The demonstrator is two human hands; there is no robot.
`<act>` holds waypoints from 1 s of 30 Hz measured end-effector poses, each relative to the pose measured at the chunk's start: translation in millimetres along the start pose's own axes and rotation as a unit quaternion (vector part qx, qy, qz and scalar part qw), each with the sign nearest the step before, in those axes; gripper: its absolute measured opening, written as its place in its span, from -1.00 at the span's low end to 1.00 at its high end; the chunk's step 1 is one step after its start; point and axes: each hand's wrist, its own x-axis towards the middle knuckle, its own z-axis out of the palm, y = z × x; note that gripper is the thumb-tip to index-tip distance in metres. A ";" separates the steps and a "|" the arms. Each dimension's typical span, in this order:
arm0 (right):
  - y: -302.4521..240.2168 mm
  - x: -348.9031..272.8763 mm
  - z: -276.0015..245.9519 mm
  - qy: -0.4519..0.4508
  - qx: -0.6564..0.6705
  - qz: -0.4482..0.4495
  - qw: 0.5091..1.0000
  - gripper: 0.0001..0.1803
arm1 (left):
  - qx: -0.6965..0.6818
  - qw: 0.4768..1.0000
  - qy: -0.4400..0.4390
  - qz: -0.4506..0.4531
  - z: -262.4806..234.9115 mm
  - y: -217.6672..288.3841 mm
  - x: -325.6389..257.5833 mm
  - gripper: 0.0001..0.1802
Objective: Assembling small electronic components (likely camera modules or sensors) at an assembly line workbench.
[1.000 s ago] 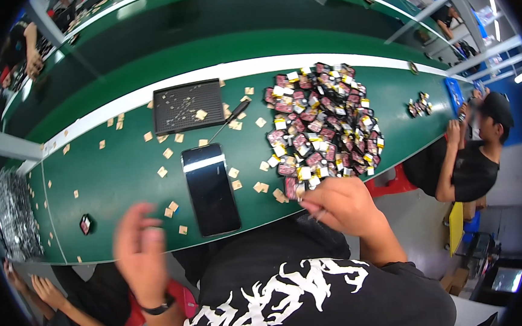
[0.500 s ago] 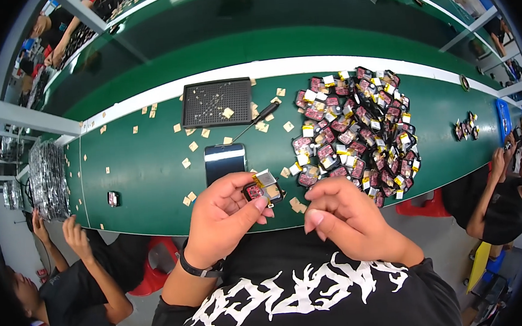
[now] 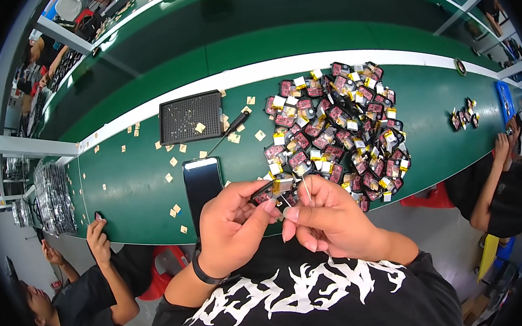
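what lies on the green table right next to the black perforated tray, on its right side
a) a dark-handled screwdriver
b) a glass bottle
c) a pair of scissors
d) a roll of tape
a: a slim dark-handled screwdriver lies slanted on the green table just right of the black perforated tray, among small tan paper squares; no scissors, tape or bottle show there.

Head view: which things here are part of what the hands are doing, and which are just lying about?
In use:
left hand
right hand
small red-and-black part in the left fingers
thin wire pinched by the right
pile of similar parts

Lying about:
phone
black tray
screwdriver
tan squares
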 end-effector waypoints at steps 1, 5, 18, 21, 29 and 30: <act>3.8 0.4 -2.8 0.001 0.003 -0.023 1.000 -0.77 | -0.003 1.000 0.006 -0.005 1.5 0.1 0.4 -0.70; 8.3 2.7 -6.2 0.001 -0.050 -0.054 0.997 -0.75 | -0.007 1.000 -0.009 -0.026 -5.4 -4.4 0.0 -0.66; 0.8 -24.9 -26.8 -0.009 -0.260 -0.243 0.935 -0.75 | -0.155 0.977 -0.025 -0.142 -10.7 4.2 -5.1 -0.66; -11.0 -10.2 -7.0 0.038 -0.357 -0.272 0.893 -0.73 | -0.098 0.982 -0.034 -0.159 -8.2 6.5 -10.8 -0.68; -6.5 5.5 3.4 0.004 -0.550 -0.400 0.734 -0.83 | -0.050 0.996 0.023 -0.064 -1.8 7.1 -20.8 -0.75; -4.2 5.4 2.0 0.007 -0.547 -0.408 0.731 -0.83 | -0.053 0.996 0.027 -0.062 -2.5 5.4 -22.3 -0.75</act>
